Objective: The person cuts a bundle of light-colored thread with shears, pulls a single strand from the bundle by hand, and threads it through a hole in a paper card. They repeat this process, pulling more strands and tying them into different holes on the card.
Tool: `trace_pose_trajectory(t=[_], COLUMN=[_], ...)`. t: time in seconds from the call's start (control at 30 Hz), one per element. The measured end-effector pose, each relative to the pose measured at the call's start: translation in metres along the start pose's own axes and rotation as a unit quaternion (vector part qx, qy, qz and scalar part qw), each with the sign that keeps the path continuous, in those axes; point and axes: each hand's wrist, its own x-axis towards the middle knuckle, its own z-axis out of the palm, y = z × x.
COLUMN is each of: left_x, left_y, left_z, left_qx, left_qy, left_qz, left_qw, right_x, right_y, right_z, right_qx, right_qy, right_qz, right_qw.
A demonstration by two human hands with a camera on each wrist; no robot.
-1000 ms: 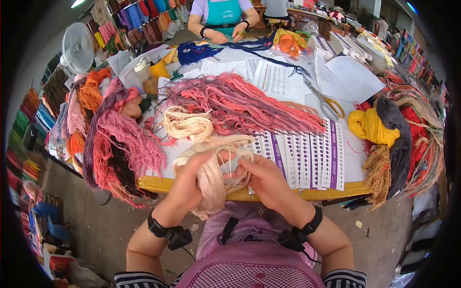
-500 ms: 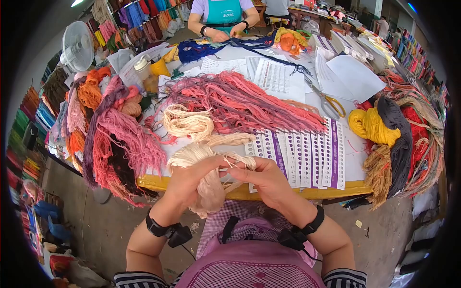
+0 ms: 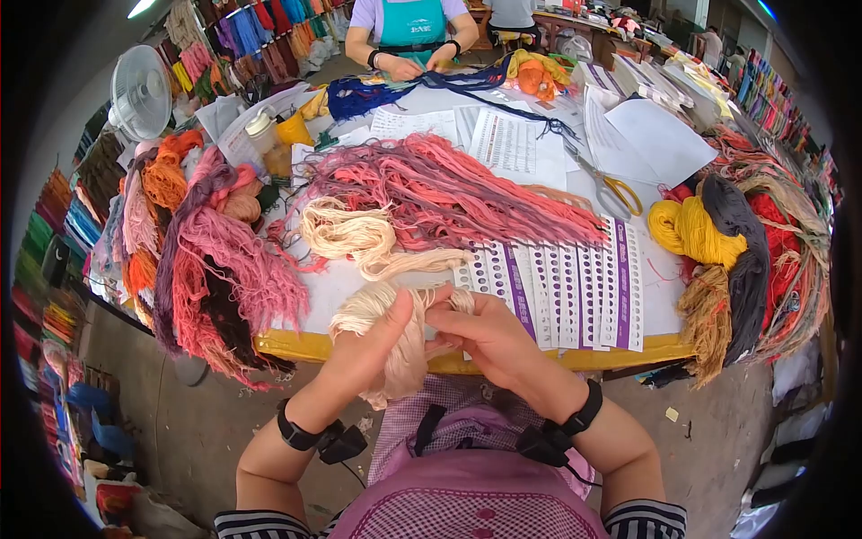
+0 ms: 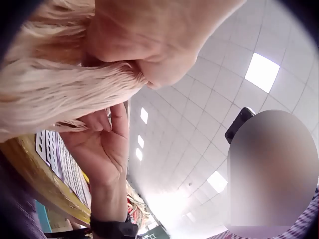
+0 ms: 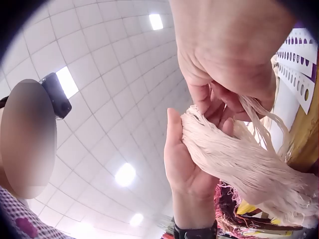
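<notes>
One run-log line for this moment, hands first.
left hand: holds cream skein | right hand: pinches its strands | pink yarn: on table | scissors: on table

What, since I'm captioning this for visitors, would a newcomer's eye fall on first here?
Probably the big pink and purple yarn heap sprawled across the middle of the table. Next come the left hand and right hand, holding a cream skein at the table's front edge. Bright yellow yarn stands out at the table's right side.
</notes>
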Motion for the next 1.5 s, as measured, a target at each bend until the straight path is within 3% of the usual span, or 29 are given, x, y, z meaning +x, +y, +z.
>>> trace_pose_trajectory(t=[0.03, 0.1, 0.23, 0.33, 0.4, 0.53, 0.6, 0.73, 0.8, 0.87, 1.0, 1.1, 1.13, 1.2, 1.23, 1.3, 1.43, 1.5], left_x=[-0.001, -0.003, -0.005, -0.006, -0.005, -0.007, -0.009, -0.008, -0.005, -0.004, -0.003, -0.003, -0.004, -0.003, -0.003, -0.003, -0.004, -0.004], left_y=[0.002, 0.009, 0.011, 0.009, 0.007, 0.002, 0.004, 0.004, 0.006, 0.013, 0.014, 0.011, 0.007, -0.002, -0.003, 0.001, 0.009, 0.004], left_z=[-0.001, -0.003, -0.002, 0.0, -0.003, -0.01, -0.009, -0.015, -0.015, -0.011, -0.001, 0.0, -0.006, -0.02, -0.021, -0.018, -0.005, -0.009], left_qx=[0.0, 0.154, 0.109, 0.187, 0.322, 0.215, 0.089, 0.176, 0.011, -0.05, -0.143, -0.189, -0.192, -0.007, -0.01, -0.024, -0.105, 0.04], left_qy=[0.0, -0.017, 0.002, 0.024, 0.004, 0.007, 0.088, 0.109, 0.134, 0.126, 0.107, 0.054, 0.054, 0.055, 0.057, 0.139, 0.165, 0.12], left_qz=[0.0, 0.015, 0.011, 0.068, 0.152, 0.124, 0.058, 0.06, -0.015, -0.036, -0.042, -0.054, -0.054, 0.031, 0.033, 0.015, -0.044, 0.0], left_qw=[1.0, 0.988, 0.994, 0.98, 0.934, 0.969, 0.99, 0.976, 0.991, 0.99, 0.983, 0.979, 0.978, 0.998, 0.998, 0.99, 0.98, 0.992], right_x=[0.001, 0.001, -0.001, 0.001, 0.001, -0.003, -0.004, -0.005, -0.006, -0.006, 0.001, -0.005, -0.004, -0.005, -0.006, -0.007, -0.007, -0.006], right_y=[0.003, 0.002, -0.001, 0.001, 0.002, 0.0, -0.001, 0.001, -0.001, -0.003, 0.001, -0.004, 0.0, 0.001, 0.0, 0.001, 0.002, 0.004], right_z=[-0.004, -0.007, -0.005, -0.008, -0.008, -0.006, -0.008, -0.009, -0.007, -0.004, -0.019, -0.004, -0.008, -0.012, -0.014, -0.016, -0.02, -0.02], right_qx=[-0.013, -0.028, -0.02, -0.017, -0.024, -0.045, -0.047, -0.056, -0.056, 0.021, 0.018, -0.102, -0.109, -0.119, -0.119, -0.12, -0.118, -0.118], right_qy=[0.0, -0.001, 0.012, 0.011, 0.01, 0.013, 0.011, 0.015, 0.015, -0.006, -0.073, -0.052, -0.049, -0.046, -0.025, -0.003, 0.012, 0.009], right_qz=[-0.008, -0.014, 0.001, 0.012, 0.011, -0.002, -0.003, -0.019, -0.033, -0.013, 0.0, 0.002, -0.011, -0.021, -0.023, -0.021, -0.03, -0.032], right_qw=[1.0, 1.0, 1.0, 1.0, 1.0, 0.999, 0.999, 0.998, 0.998, 1.0, 0.997, 0.993, 0.993, 0.992, 0.992, 0.993, 0.993, 0.993])
